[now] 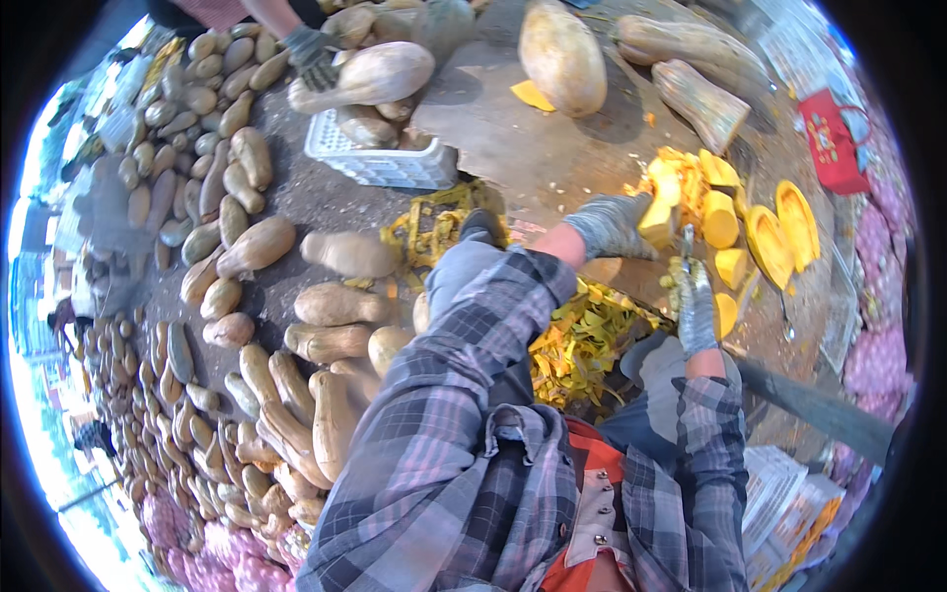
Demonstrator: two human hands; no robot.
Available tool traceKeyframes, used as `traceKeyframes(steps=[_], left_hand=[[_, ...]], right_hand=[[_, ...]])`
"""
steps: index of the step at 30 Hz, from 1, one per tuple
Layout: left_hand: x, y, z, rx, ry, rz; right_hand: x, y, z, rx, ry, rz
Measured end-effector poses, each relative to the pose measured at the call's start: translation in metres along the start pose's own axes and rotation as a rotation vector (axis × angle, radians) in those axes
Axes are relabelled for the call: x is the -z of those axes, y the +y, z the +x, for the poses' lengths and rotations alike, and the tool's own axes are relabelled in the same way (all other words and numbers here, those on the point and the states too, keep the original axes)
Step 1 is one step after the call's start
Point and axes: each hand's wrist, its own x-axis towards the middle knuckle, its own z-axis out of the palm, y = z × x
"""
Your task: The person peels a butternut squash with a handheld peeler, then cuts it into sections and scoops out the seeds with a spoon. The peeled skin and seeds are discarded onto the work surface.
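My left hand (614, 226), in a grey knitted glove, grips a peeled yellow squash piece (658, 220) on the wooden work surface (488, 103). My right hand (694, 303), gloved too, is closed around a small metal-ended tool (688, 240), probably a peeler; its blade is hard to make out. That tool points towards the held piece. Just beyond are stringy orange squash pulp (684, 177) and a cut squash chunk (720, 220). Two hollowed squash halves (797, 226) lie to the right. Between my legs is a heap of yellow-green peelings (592, 340).
A co-worker's gloved hand (314, 59) rests on a large squash (377, 74) above a white plastic crate (385, 163). Whole squashes (259, 248) cover the ground at left. A spoon (787, 318) and a red bag (834, 140) are at right. A big squash (562, 59) stands at the back.
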Motion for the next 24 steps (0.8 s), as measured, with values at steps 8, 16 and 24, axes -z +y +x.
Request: traceKeyframes(steps=[8, 16, 24], left_hand=[[-0.006, 0.009, -0.004, -0.041, 0.049, 0.076], [-0.021, 0.019, -0.019, -0.060, 0.010, 0.241], [-0.041, 0.036, -0.023, -0.256, -0.063, 0.654]], right_hand=[[0.013, -0.006, -0.013, -0.191, -0.042, 0.081], [0.020, -0.026, -0.032, -0.418, -0.152, -0.056], [0.018, 0.014, -0.030, -0.407, -0.211, 0.078]])
